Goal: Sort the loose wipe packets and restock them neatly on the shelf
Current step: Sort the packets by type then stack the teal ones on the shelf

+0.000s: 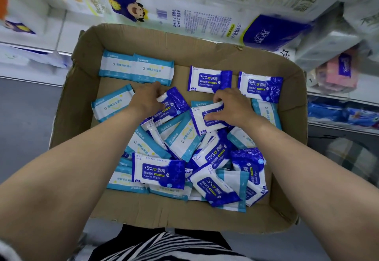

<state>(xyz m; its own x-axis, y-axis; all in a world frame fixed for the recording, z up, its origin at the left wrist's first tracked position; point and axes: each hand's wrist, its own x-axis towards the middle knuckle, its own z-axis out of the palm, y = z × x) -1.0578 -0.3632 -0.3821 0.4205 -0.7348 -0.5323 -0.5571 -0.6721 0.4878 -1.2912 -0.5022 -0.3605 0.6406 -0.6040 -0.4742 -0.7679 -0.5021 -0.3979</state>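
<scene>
A shallow cardboard box (86, 104) holds several wipe packets of two kinds: dark blue alcohol wipes and light blue wipes. My left hand (146, 100) grips a dark blue packet (174, 104) near the box's middle. My right hand (231, 105) grips another dark blue packet (207, 119) just to its right. Two dark blue packets (209, 81) (259, 88) lie side by side at the far right of the box. Two light blue packets (135, 69) lie side by side at the far left, a third (111, 102) below them. A jumbled pile (184, 164) fills the near half.
Shelves with large toilet-paper and tissue packs (205, 20) stand behind the box. More tissue packs (336, 70) sit on the shelves to the right. Grey floor (24, 127) shows at left. A striped garment (164, 246) is below the box.
</scene>
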